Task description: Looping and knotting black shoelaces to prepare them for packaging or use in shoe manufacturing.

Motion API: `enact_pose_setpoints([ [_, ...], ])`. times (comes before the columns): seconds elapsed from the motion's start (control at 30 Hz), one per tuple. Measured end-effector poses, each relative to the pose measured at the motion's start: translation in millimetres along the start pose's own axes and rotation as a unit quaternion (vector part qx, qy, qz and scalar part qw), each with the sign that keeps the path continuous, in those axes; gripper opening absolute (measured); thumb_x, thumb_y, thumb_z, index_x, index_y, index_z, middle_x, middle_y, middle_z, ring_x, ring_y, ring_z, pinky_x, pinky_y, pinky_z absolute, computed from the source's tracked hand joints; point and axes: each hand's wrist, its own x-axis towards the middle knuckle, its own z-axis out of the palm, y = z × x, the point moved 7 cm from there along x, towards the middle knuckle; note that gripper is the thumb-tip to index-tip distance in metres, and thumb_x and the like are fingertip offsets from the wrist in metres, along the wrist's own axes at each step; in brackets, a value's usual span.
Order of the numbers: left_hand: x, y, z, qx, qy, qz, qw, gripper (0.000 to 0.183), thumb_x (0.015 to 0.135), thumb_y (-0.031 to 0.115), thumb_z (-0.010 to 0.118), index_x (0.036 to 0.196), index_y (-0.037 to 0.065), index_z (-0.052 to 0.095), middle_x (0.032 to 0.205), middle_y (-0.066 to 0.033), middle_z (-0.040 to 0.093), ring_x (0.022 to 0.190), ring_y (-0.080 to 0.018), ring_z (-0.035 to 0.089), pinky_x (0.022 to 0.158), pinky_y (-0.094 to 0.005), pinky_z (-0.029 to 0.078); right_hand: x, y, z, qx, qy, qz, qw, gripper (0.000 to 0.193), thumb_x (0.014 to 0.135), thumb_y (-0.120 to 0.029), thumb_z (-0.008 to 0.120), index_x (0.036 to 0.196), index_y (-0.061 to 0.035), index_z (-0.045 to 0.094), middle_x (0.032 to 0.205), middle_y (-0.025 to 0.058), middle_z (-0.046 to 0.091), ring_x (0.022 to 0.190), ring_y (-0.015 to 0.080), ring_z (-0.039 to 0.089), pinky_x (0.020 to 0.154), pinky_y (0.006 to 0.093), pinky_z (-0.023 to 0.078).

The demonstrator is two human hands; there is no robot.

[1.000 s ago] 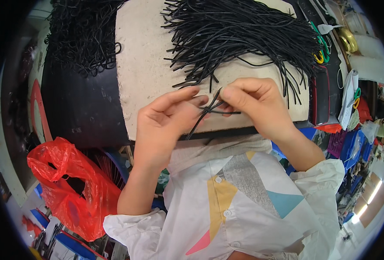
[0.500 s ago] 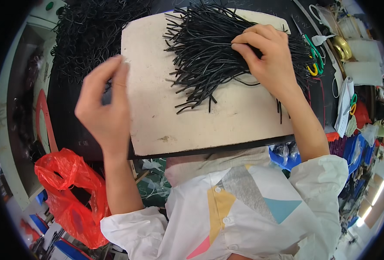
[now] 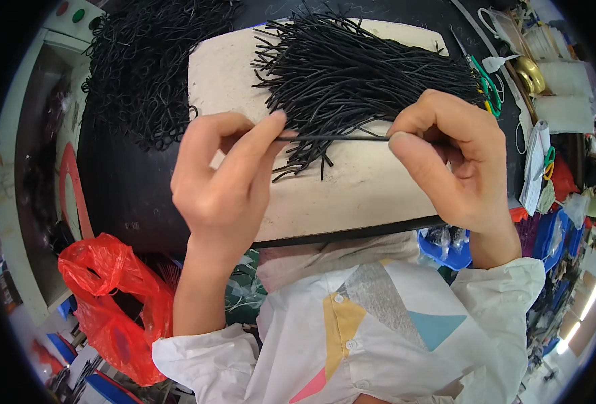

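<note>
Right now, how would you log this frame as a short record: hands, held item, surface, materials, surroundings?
Left hand: fingertips pinching a black cord
Right hand: thumb and finger pinching the same cord
Held item: stretched nearly straight between both hands
Surface: cream board on a dark table
Materials: pile of loose black cords on the board; tangled dark heap at upper left
Surroundings: red plastic bag, lower left
</note>
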Motion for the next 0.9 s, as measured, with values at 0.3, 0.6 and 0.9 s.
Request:
enact_pose_setpoints([
  [0.3,-57.6,-20.2,37.6,-0.597,-0.013,-0.502,0.625,0.012,0.08,0.003,0.06,0.091,-0.002,0.059,0.079,-0.0094,0.061,0.065,-0.0127,0.06,0.059,-0.0203,0.051,-8.7,24.6,46.3,0.156,-0.002,0.025,0.988,0.015,0.072,0.004,0.062,0.086,-0.0012,0.064,0.069,0.0031,0.054,0.055,0.0063,0.046,0.047,0.0189,0.033],
  [0.6,-63.5,-15.8,40.2,-0.595,0.078,-0.502,0.622,0.02,0.078,0.003,0.063,0.096,-0.003,0.057,0.081,-0.0086,0.061,0.071,-0.0142,0.062,0.063,-0.0213,0.053,-18.4,24.3,62.4,0.219,0.076,0.058,0.971,0.009,0.074,-0.004,0.066,0.082,-0.0014,0.066,0.065,0.0026,0.059,0.053,0.0039,0.047,0.045,0.0182,0.033],
  [0.9,-57.6,-15.1,30.5,-0.527,-0.066,-0.459,0.713,0.015,0.08,-0.002,0.056,0.095,-0.007,0.058,0.077,-0.0169,0.063,0.064,-0.0188,0.064,0.058,-0.0244,0.054,-24.3,27.6,58.8,0.25,-0.03,0.157,0.955,0.006,0.076,-0.004,0.062,0.078,0.0007,0.065,0.06,0.0006,0.057,0.052,0.0016,0.045,0.045,0.0176,0.032],
])
